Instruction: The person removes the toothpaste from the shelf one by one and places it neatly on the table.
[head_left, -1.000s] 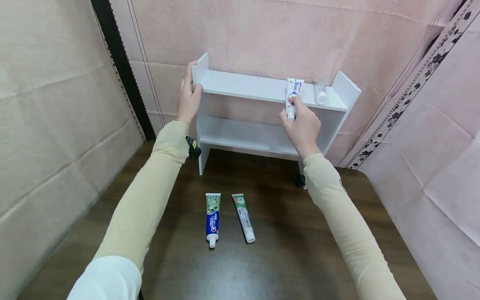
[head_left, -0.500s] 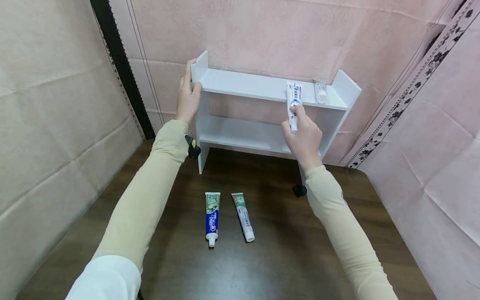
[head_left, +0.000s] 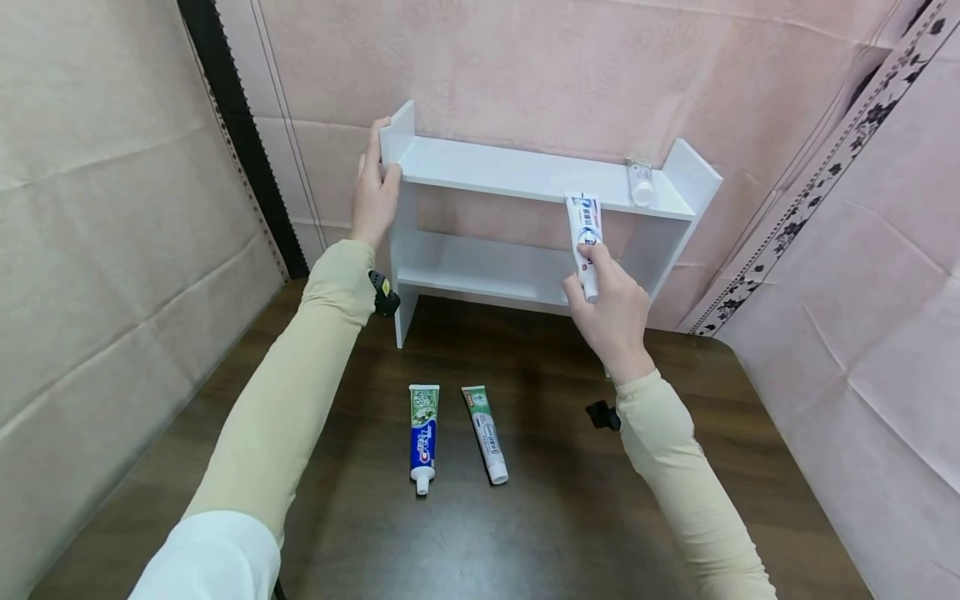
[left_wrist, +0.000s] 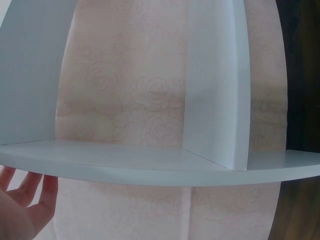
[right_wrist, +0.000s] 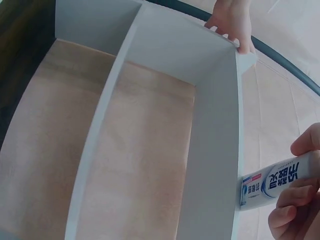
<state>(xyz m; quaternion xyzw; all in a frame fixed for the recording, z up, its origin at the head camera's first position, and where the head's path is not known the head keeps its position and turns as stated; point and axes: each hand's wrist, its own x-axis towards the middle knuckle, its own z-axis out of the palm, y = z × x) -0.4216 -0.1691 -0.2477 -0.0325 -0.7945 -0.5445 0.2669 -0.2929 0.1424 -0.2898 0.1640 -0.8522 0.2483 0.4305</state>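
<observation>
A white two-tier shelf [head_left: 480,162] stands at the back of the table. My left hand [head_left: 375,196] grips its left side panel, thumb at the front; the left wrist view shows some fingers [left_wrist: 47,200] against the panel's outer side. Between thumb and fingers, my right hand [head_left: 613,312] pinches a white toothpaste tube [head_left: 583,218] with blue print, cap end toward me. In the head view the tube is in front of the upper board; in the right wrist view its flat end [right_wrist: 247,192] appears at the board's edge, contact unclear. Another whitish tube [head_left: 641,185] lies on the top board's right end.
On the dark wooden table [head_left: 465,542] lie a blue-and-green toothpaste tube [head_left: 423,429] and a slimmer green-and-white tube [head_left: 486,433], caps toward me. Pink cloth [head_left: 540,75] hangs behind the shelf, with pale cloth at both sides.
My right hand has drawn the white toothpaste tube down and toward me, away from the top board. The left hand keeps its hold on the shelf.
</observation>
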